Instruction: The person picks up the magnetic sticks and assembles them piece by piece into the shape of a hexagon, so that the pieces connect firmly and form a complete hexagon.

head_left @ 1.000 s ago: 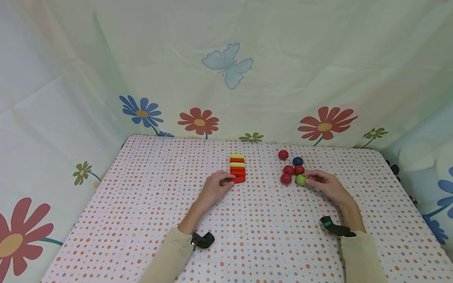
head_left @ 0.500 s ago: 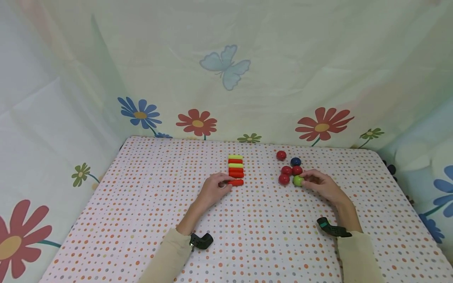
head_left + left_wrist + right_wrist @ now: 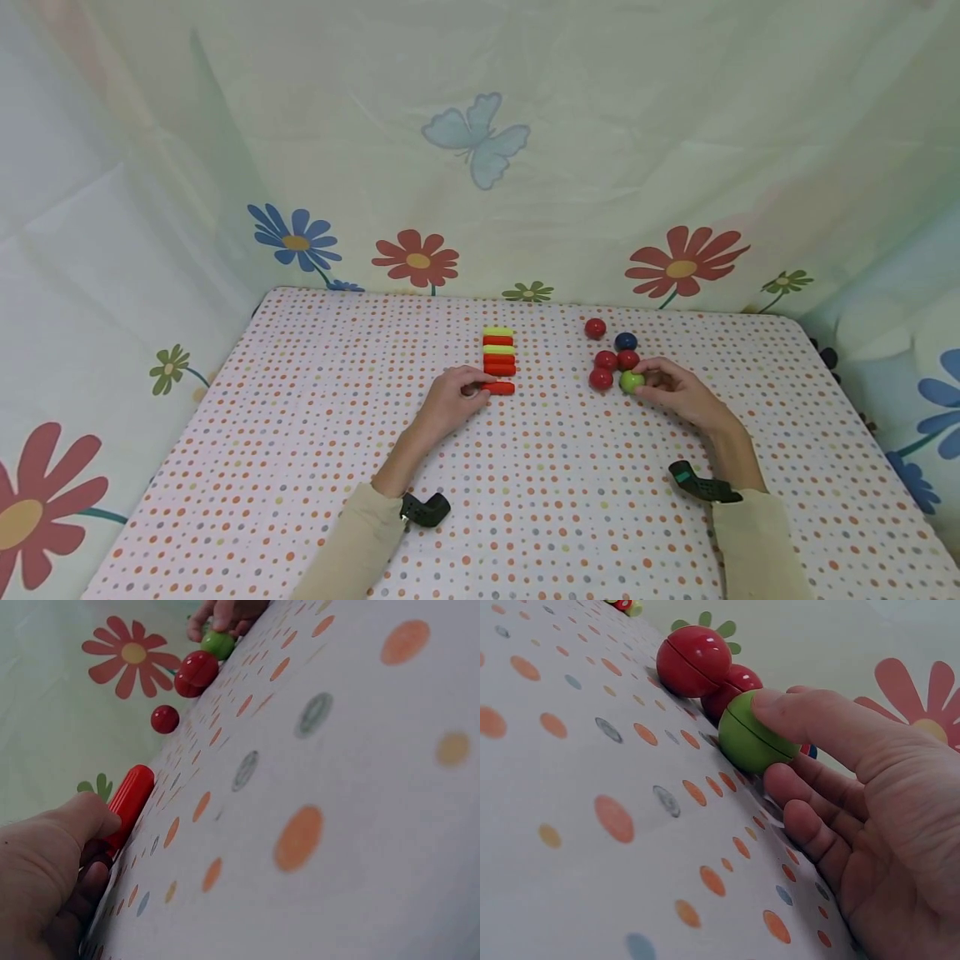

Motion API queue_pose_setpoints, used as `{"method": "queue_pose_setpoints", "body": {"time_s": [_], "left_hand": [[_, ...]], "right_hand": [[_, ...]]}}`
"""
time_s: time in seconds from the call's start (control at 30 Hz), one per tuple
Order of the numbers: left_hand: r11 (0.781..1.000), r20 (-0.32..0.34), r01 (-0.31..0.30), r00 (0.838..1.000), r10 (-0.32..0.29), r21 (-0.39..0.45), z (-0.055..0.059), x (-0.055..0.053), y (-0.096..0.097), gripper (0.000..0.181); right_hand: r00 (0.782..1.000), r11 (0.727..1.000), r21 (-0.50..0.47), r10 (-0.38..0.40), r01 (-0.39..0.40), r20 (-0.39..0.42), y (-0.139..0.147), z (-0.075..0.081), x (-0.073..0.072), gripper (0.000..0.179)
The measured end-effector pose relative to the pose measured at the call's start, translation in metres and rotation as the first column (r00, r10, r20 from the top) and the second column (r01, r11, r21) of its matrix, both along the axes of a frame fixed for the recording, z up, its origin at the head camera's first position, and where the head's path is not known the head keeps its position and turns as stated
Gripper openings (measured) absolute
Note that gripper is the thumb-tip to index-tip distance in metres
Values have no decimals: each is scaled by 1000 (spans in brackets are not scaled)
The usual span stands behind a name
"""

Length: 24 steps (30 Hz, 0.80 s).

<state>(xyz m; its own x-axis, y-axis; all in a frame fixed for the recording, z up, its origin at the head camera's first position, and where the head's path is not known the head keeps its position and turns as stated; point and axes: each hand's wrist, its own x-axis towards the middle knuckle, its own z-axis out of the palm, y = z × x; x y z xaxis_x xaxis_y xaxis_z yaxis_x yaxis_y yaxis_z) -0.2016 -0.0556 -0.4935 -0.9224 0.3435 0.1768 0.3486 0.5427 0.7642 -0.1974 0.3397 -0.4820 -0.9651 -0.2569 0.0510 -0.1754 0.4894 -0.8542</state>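
Observation:
In the head view my left hand pinches a red rounded stick between thumb and fingers. It lies just in front of a column of red and yellow sticks, with a small gap between. To the right, my right hand pinches a green ball, thumb and fingertips on its near right side. Close by are several red balls and a dark blue one. The right wrist view shows a seam round the green ball, which seems to rest on the cloth.
A dotted cloth covers the table. Behind it hangs a pale curtain with printed flowers and a butterfly. Black camera straps sit at both wrists, the left one and the right one. Small dark objects stand beyond the right edge.
My left hand has drawn the red stick slightly toward me, away from the column, so a gap shows. My right hand stays at the green ball. The head view has shifted a little.

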Motion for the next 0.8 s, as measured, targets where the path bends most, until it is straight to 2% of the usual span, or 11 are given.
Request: {"method": "queue_pose_setpoints", "body": {"time_s": [0.23, 0.8], "left_hand": [[1000, 7, 3, 1000, -3, 0, 0, 0, 0, 22], [1000, 7, 4, 1000, -5, 29, 1, 3, 0, 22]], "right_hand": [[1000, 1000, -1, 3, -3, -8, 2, -4, -3, 33], [1000, 1000, -8, 12, -12, -19, -3, 0, -3, 33]]}}
